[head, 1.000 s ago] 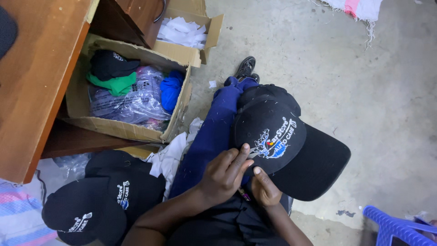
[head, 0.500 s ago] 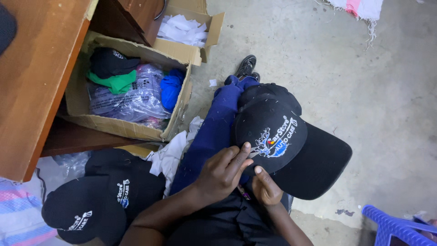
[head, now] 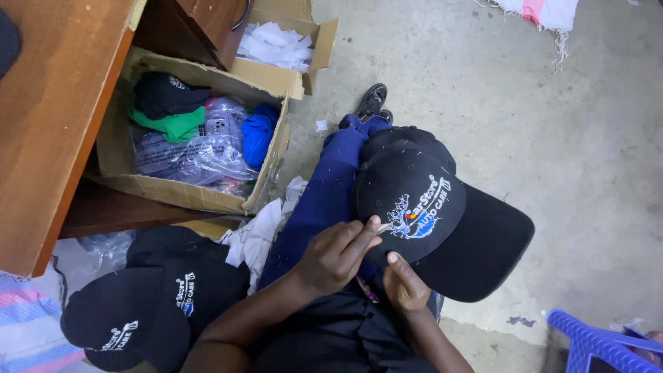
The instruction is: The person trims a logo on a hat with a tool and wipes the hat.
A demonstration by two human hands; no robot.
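A black cap [head: 442,214] with an embroidered emblem on its front rests on my lap, over my blue trouser leg [head: 324,190]. My left hand [head: 335,252] pinches a small pale scrap at the emblem's left edge. My right hand [head: 404,283] grips the cap's lower edge from beneath, thumb on top of the fabric. Many tiny white thread bits speckle the cap's crown.
Two more black caps [head: 148,304] lie on the floor at my left. A cardboard box [head: 197,197] holds folded clothes and plastic bags, beside a wooden desk [head: 48,117]. A smaller box [head: 290,72] holds white scraps. A blue plastic stool [head: 594,342] stands at bottom right.
The cap has shifted slightly on my lap; both hands stay at its emblem and lower edge, much as before.
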